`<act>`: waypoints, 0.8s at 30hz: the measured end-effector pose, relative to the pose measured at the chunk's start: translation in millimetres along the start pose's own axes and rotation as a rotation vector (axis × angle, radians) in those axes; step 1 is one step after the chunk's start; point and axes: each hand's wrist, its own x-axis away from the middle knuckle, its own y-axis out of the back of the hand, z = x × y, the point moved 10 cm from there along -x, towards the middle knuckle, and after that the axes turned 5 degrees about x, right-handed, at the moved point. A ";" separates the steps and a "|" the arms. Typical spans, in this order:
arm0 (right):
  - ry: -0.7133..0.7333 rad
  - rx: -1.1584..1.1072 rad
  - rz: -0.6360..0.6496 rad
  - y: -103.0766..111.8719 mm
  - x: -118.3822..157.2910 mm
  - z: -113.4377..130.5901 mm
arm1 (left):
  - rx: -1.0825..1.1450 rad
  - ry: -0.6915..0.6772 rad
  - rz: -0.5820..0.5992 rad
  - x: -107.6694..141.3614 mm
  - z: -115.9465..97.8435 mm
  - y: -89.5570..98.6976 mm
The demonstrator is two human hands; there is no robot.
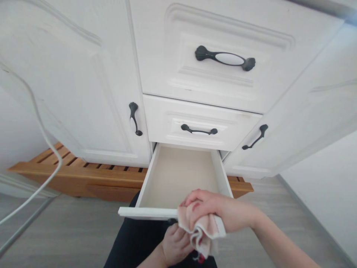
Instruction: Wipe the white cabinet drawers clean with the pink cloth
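The bottom drawer [147, 213] of a white cabinet is pulled out, its pale bottom board showing. My right hand [220, 208] is closed on a crumpled pink and white cloth [205, 229], pressed against the right part of the drawer front's top edge. Lower down, my left hand [177, 243] is closed with curled fingers at the outer face of the drawer front. A dark end of the drawer handle [172, 221] peeks out just above these fingers; the rest is hidden by the hand and cloth. The cloth hangs over the fingertips of my left hand.
Two shut drawers with dark handles, the middle one [199, 130] and the top one [225, 58], sit above. Cabinet doors flank them. A slatted wooden bench [72, 178] runs beneath the cabinet. A white cable [36, 104] hangs at left. My dark-clothed leg [134, 238] is under the drawer.
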 end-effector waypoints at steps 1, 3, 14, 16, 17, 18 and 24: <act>-0.096 0.096 -0.094 4.8 23.4 -11.6 | 0.013 0.000 -0.050 -2.0 -0.1 5.1; -0.337 0.299 -0.308 17.0 76.7 -40.8 | 0.025 0.017 -0.126 -9.4 1.7 15.9; -0.833 0.340 -1.354 -41.1 290.7 -96.0 | 0.021 0.061 -0.209 -37.5 16.6 26.5; -0.867 0.181 -1.617 -53.7 286.5 -94.1 | 0.005 0.028 -0.184 -43.2 22.9 20.2; -0.898 0.113 -1.700 -56.7 278.7 -95.2 | -0.003 0.020 -0.166 -46.9 28.2 16.4; -0.924 0.058 -1.754 -56.6 268.2 -96.7 | -0.010 0.020 -0.143 -51.1 35.1 12.2; -0.697 -0.229 -1.718 -21.0 191.5 -107.9 | 0.005 0.067 0.117 -87.2 90.2 -22.1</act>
